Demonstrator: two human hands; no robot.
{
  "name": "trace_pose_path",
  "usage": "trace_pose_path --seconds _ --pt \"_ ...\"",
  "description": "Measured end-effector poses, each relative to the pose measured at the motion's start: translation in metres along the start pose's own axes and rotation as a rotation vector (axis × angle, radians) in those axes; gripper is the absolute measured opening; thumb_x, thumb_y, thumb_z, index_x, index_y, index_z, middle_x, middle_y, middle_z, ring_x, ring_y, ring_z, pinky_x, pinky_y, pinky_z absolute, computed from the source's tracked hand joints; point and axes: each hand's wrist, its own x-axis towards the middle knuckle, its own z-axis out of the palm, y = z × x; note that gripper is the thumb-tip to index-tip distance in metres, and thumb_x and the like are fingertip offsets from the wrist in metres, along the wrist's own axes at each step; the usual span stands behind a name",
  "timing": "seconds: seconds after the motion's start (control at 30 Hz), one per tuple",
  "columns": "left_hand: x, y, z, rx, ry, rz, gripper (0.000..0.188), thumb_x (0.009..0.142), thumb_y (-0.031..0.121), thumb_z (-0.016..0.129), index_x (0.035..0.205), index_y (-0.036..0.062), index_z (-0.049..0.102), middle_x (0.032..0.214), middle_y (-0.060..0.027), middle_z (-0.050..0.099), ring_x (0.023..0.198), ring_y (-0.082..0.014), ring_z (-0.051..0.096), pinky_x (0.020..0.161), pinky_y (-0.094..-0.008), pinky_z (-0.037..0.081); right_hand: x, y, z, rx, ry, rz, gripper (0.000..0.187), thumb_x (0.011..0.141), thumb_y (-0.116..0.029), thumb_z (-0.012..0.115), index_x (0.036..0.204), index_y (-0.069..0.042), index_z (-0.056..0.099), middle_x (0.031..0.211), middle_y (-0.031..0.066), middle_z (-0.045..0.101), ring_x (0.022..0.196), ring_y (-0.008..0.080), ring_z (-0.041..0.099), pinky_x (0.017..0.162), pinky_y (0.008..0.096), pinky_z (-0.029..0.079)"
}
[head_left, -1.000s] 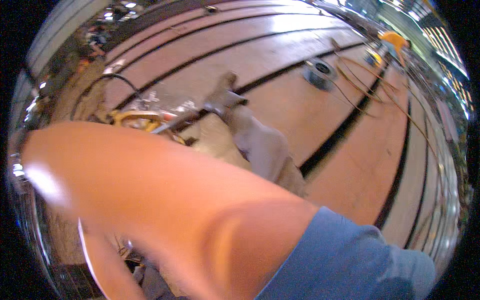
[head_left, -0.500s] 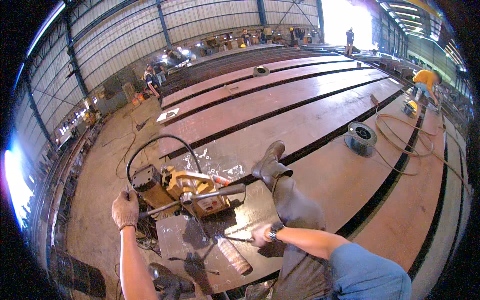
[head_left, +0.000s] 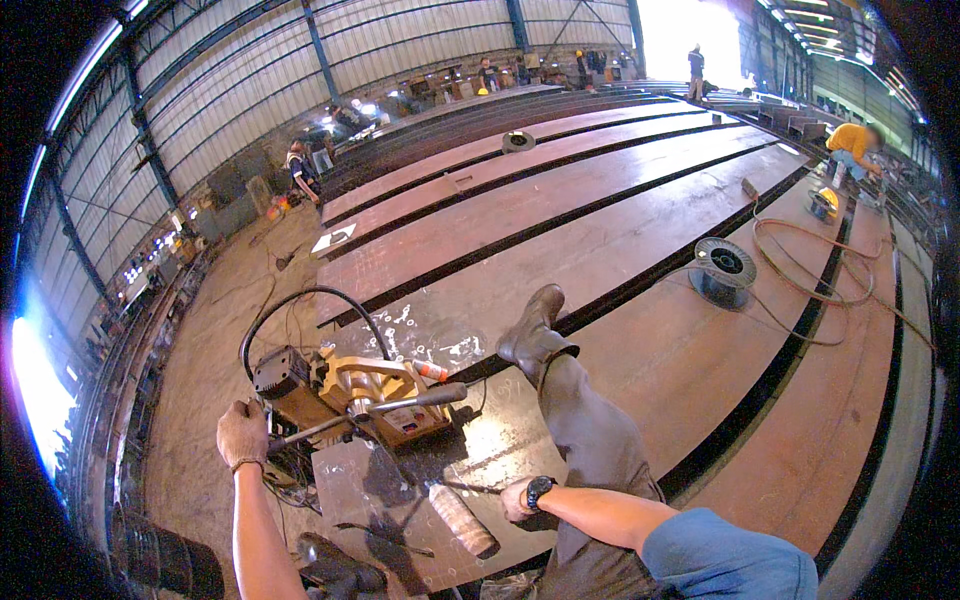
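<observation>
A yellow-and-dark magnetic drill (head_left: pixel 375 395) stands on a steel plate (head_left: pixel 500 440) in front of me. My left hand (head_left: pixel 243 433), in a knit glove, is closed around the end of the drill's left feed handle (head_left: pixel 310 433). Another feed handle (head_left: pixel 420 396), with a dark grip, points right. Low over the plate, my bare right hand (head_left: pixel 516 499) is closed on a thin dark rod (head_left: pixel 472 487), whose far end reaches toward a brownish bottle (head_left: pixel 462 520). I cannot tell if the bottle stands or lies. The drill's bit is hidden.
Long steel plates (head_left: pixel 600 260) with dark gaps between them stretch ahead. A wire spool (head_left: pixel 722 272) and a looped hose (head_left: pixel 815 265) lie on the right. My booted leg (head_left: pixel 570 390) rests beside the drill. A person in yellow (head_left: pixel 850 142) bends at the far right; others are farther back.
The view has shifted slightly. My right hand has come a little nearer to me, with the rod still in it. My left hand stays on the feed handle.
</observation>
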Motion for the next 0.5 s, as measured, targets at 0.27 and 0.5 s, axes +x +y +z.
trace_pose_path --seconds 0.27,0.5 --pt "-0.011 -0.042 -0.033 0.098 0.011 -0.091 0.048 0.099 0.046 0.058 0.096 0.0008 0.074 0.098 -0.0307 0.073 0.098 -0.0507 0.07 0.087 -0.0577 0.055 0.07 -0.033 0.024 0.168 0.288 0.478 0.03 0.083 -0.03 0.067 0.079 -0.003 0.078 0.076 0.016 0.074 0.067 0.033 0.069 0.064 0.0474 0.054" --pt "-0.004 -0.037 -0.016 0.067 0.015 -0.041 0.05 0.099 0.048 0.058 0.096 0.0011 0.075 0.098 -0.0306 0.073 0.098 -0.0506 0.071 0.086 -0.0577 0.055 0.051 -0.045 0.008 0.18 0.102 0.795 0.028 0.081 -0.032 0.064 0.085 -0.011 0.082 0.089 0.0106 0.08 0.083 0.0286 0.075 0.073 0.0445 0.059"
